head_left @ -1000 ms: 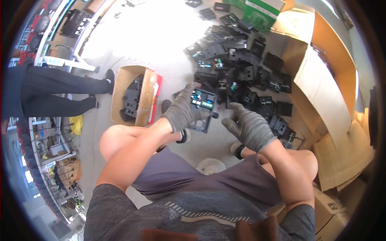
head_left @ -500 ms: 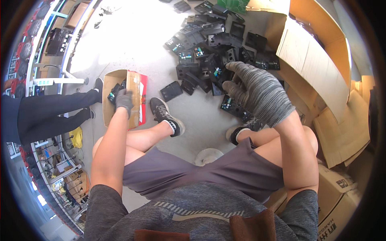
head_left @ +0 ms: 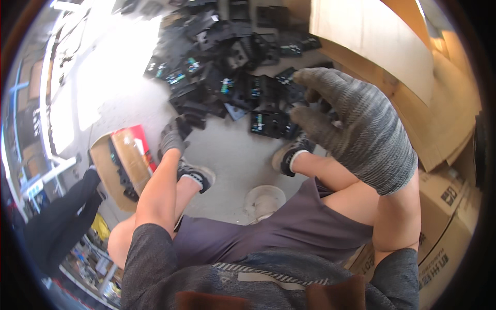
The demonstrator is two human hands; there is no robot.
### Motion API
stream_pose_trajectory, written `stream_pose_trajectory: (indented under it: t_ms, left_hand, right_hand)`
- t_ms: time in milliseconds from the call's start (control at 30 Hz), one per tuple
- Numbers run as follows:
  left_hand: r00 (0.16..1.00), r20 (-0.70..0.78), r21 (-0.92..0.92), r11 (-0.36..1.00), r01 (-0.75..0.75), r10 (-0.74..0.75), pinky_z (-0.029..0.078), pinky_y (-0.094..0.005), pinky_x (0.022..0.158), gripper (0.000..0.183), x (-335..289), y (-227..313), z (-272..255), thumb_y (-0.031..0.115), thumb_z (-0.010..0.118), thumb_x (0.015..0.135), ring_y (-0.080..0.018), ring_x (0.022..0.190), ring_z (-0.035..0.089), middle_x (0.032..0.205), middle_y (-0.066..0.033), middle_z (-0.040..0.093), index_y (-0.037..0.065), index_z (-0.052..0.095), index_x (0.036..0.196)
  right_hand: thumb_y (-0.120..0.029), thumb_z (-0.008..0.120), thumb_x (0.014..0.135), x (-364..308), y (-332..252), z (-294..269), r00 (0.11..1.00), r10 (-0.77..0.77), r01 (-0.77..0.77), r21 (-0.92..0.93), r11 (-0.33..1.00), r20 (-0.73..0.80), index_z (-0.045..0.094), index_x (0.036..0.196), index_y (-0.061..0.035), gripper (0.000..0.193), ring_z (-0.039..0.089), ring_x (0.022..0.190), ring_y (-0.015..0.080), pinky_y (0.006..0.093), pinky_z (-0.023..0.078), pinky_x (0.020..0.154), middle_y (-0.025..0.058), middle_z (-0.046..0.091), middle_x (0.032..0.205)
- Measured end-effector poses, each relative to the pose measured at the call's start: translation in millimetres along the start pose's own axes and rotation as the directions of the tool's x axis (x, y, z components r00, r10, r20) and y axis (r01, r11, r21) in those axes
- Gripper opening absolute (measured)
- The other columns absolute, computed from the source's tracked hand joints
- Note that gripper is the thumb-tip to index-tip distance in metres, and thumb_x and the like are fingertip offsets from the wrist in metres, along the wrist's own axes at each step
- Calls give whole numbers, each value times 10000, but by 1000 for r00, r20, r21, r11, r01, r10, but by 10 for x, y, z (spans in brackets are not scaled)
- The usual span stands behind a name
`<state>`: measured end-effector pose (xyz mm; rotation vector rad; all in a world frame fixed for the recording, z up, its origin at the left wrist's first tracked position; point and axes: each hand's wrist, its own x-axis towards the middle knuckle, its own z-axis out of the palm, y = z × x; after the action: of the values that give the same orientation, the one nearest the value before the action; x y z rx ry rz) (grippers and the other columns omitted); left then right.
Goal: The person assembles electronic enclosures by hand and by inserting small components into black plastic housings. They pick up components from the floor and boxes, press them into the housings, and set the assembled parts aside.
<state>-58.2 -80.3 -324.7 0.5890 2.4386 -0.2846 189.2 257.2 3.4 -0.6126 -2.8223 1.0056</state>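
My left hand point(head_left: 172, 137), in a grey knit glove, is at the near left edge of a pile of black plastic casings point(head_left: 232, 57). Its blurred fingers close on one black plastic casing point(head_left: 184, 126), mostly hidden by the hand. My right hand point(head_left: 356, 124), gloved the same way, hovers above the pile's right side. Its fingers are curved and apart from the thumb, with nothing visible held between them. Several casings show green and blue circuit parts. An open cardboard box point(head_left: 101, 168) near my left forearm holds black pieces point(head_left: 123, 175).
A large opened carton point(head_left: 372, 31) stands at the far right, with flattened cardboard point(head_left: 449, 113) and closed cartons point(head_left: 439, 206) nearer. My shoes point(head_left: 199, 174) flank the floor before me. At left are another person's dark-clothed legs point(head_left: 64, 212) and shelving point(head_left: 31, 93).
My left hand has left the cardboard box and moved right to the pile's edge. The black pieces stay in the box. My right hand remains raised; the whole view has shifted.
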Motion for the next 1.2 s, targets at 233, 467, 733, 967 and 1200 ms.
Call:
stream_pose_trajectory:
  t_ms: [233,467,733,967,1200]
  left_hand:
    - [982,174,-612,773,165,-72,516,-513,983,885,203,-270,64,269,808,782,-378,1171,609,1309,-174,582,105,337,1512]
    - [722,353,-827,-163,539,595,497,-644,981,834,-831,222,-1558,464,717,746,-380,1160,631,1326,-235,597,-5,509,1403]
    - [444,-45,-825,-284,489,895,493,-758,874,1056,-1997,972,-2124,564,753,734,-570,1129,589,1391,-350,496,-25,350,1512]
    - [723,-117,-960,-265,94,681,614,-548,858,1031,-2528,920,-2473,327,797,768,-431,1154,642,1529,-270,406,64,236,1592]
    - [875,-189,-981,-48,-188,446,619,-404,865,737,-2191,356,-2449,335,775,850,-320,1067,695,1235,-185,645,-29,468,1412]
  right_hand:
    - [-157,801,849,55,136,-37,1000,0,0,-45,999,-4,684,1225,-53,408,660,677,129,287,548,623,85,698,874]
    - [-238,746,879,99,-32,-30,994,-92,94,-30,995,58,661,1224,-29,412,698,758,310,408,555,704,179,703,924]
    - [-348,680,950,107,-327,303,949,-234,168,292,942,209,631,1250,-35,436,700,962,380,446,553,847,213,714,1005]
    - [-186,687,948,13,-66,-364,815,-400,399,-93,912,-420,658,1093,-37,209,716,838,295,406,575,800,166,717,915]
    - [-165,733,881,-1026,1536,-1116,926,145,-78,198,977,-348,748,1054,-99,186,733,872,260,366,573,819,125,764,977]
